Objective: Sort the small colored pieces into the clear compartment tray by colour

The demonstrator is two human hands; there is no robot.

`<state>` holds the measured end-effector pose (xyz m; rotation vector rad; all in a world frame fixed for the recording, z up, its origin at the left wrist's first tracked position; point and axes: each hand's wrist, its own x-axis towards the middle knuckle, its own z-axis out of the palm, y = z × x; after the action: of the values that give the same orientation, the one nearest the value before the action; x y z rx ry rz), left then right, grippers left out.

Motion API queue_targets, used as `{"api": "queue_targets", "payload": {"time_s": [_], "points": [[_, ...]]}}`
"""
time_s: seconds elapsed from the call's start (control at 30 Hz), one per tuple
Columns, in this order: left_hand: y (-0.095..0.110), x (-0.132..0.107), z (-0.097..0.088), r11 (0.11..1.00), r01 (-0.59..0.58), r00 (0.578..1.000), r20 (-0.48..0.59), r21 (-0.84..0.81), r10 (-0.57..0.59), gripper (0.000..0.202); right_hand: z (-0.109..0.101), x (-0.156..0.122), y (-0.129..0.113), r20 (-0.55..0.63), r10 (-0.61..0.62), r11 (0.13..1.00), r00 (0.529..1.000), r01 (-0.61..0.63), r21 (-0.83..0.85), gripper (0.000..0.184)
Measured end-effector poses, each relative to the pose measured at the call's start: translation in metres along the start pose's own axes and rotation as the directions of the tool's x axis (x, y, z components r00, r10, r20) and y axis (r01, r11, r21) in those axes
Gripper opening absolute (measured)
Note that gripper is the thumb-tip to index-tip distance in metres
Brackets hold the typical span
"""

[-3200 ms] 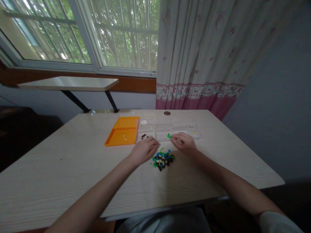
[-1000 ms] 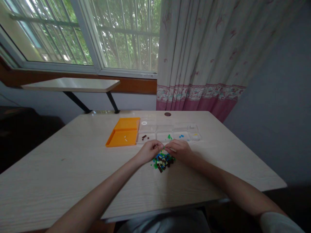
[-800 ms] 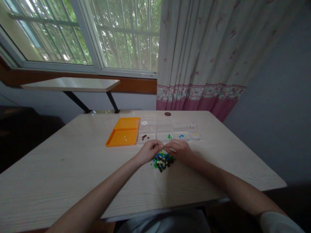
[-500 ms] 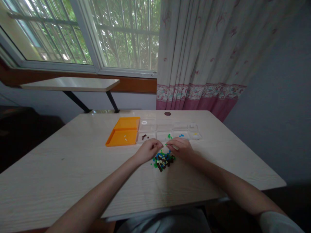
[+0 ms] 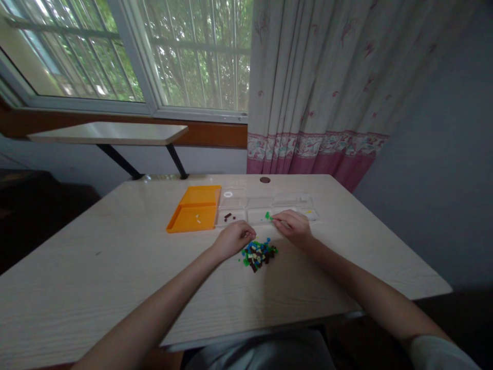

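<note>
Looking down at a pale wooden table by a window. Got the left hand parked on the tabletop, fingers curled in loosely, knuckles right at the left edge of a small pile of bricks, blue, green, brown and a few pale ones mixed in. Can't see anything inside that fist. Got the right hand a bit further out, past the pile, at the near rim of a clear compartment tray, thumb and forefinger pinched together right at a green piece. Honestly can't tell whether actually gripping that piece or just touching it, way too small. Also spotting some dark brown bits in the near left compartment, something yellow in the near right one and a white ring at the far left. Right up against the tray's left side, seeing an orange tray with a couple of white bits in it. Further back, noticing a dark round hole in the tabletop, a flowery curtain with a pink border and a small wall shelf under the window
</note>
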<state>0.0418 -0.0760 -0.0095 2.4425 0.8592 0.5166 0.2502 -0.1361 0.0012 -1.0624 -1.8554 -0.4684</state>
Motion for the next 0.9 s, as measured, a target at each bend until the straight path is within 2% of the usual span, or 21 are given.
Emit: {"api": "queue_targets", "payload": {"time_s": [0.13, 0.27, 0.47, 0.6, 0.77, 0.9], "points": [[0.001, -0.001, -0.001, 1.0, -0.017, 1.0, 0.011, 0.013, 0.017, 0.017, 0.0, 0.0, 0.002, 0.008, 0.013, 1.0, 1.0, -0.013, 0.008, 0.008], [0.001, -0.002, -0.002, 0.999, -0.038, 0.999, 0.025, 0.028, 0.037, 0.019, 0.003, -0.003, 0.01, 0.066, 0.085, 0.996, 0.994, -0.086, 0.02, 0.011], [-0.001, -0.003, -0.003, 0.995, -0.095, 0.994, 0.054, 0.026, 0.093, 0.022, 0.01, -0.008, 0.023, 0.152, 0.255, 0.966, 0.955, -0.248, -0.068, 0.016], [-0.002, -0.002, -0.002, 0.995, -0.096, 0.994, 0.055, 0.03, 0.094, 0.02, 0.012, -0.009, 0.027, 0.181, 0.312, 0.95, 0.933, -0.3, -0.092, 0.016], [-0.003, -0.002, -0.002, 0.993, -0.115, 0.992, 0.06, 0.03, 0.113, 0.021, 0.012, -0.01, 0.025, 0.199, 0.311, 0.95, 0.93, -0.299, -0.087, 0.016], [-0.004, -0.002, -0.002, 0.991, -0.13, 0.99, 0.063, 0.029, 0.127, 0.021, 0.015, -0.012, 0.019, 0.286, 0.208, 0.976, 0.935, -0.216, -0.004, 0.015]]}}
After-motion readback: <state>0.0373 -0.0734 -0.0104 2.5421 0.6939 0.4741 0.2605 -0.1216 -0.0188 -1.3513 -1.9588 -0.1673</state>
